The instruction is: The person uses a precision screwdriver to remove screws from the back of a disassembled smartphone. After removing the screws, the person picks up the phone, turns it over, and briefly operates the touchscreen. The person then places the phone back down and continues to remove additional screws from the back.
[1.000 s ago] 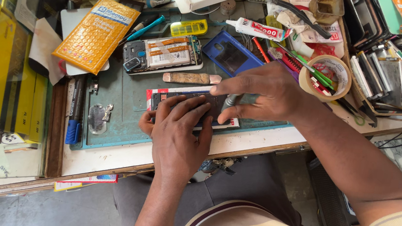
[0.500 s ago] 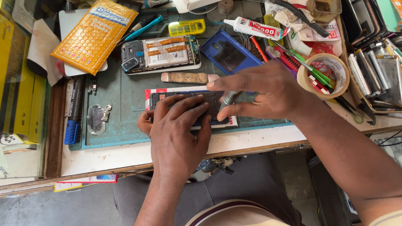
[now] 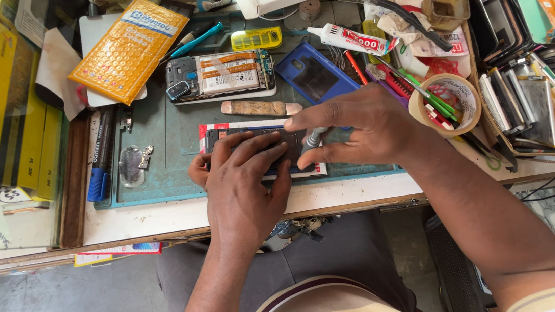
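My left hand [image 3: 244, 183] lies flat over a dark phone part [image 3: 259, 137] that rests on a white and red card on the green work mat [image 3: 168, 159], its fingers pressing down on it. My right hand [image 3: 355, 126] is beside it on the right, thumb and fingers pinched around a small grey tool [image 3: 312, 137] whose tip touches the part's right end. Behind them lie an opened phone with its battery showing [image 3: 221, 76], a blue phone back cover [image 3: 315, 78] and a short wooden stick [image 3: 258, 108].
An orange padded envelope [image 3: 128, 50] lies at the back left, a glue tube [image 3: 346, 39] and a yellow box [image 3: 256, 38] at the back. A tape roll holding tools [image 3: 446, 104] and stacked phone parts [image 3: 520, 98] crowd the right. A blue marker [image 3: 101, 156] lies left.
My right hand has shifted slightly left along the part with the small tool. My left hand stays pressed on it.
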